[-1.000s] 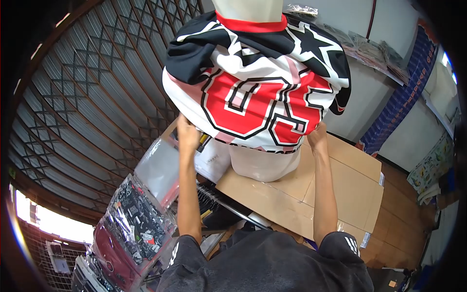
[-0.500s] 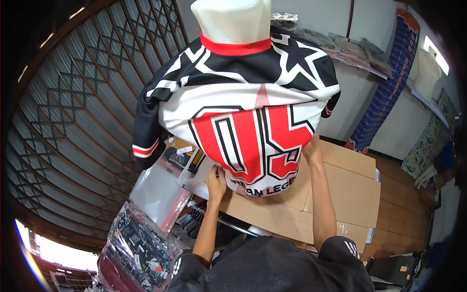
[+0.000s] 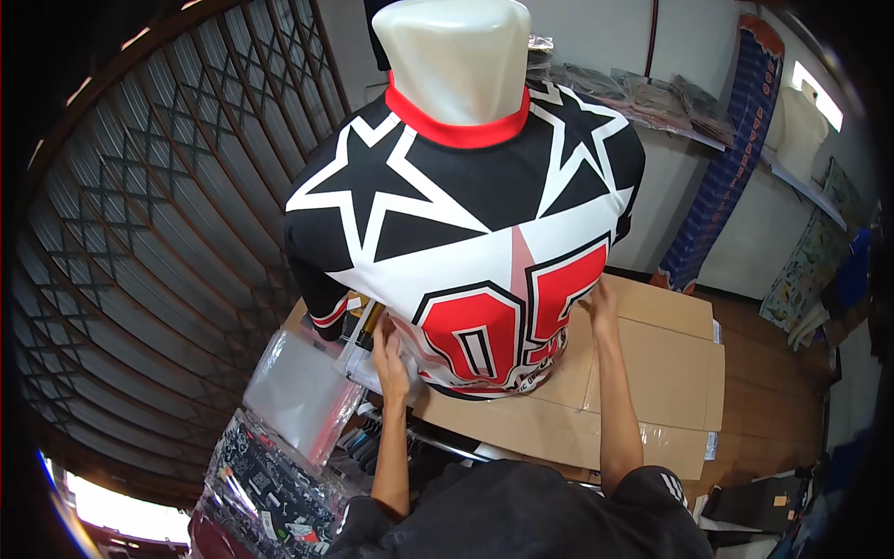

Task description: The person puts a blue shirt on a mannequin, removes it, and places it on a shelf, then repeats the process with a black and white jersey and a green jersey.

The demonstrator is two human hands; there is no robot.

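Jersey (image 3: pixel 466 252) has flattened over mannequin (image 3: pixel 456 70), blocking part of cardboard (image 3: pixel 661 368).

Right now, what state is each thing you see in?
Glossy white mannequin: upright, dressed.
Black, white and red jersey: down over the torso.
Brown cardboard sheet: unfolded, flat.
Brown metal lattice gate: stretched out.
Left hand: near the jersey's hem.
Right hand: at the jersey's side.
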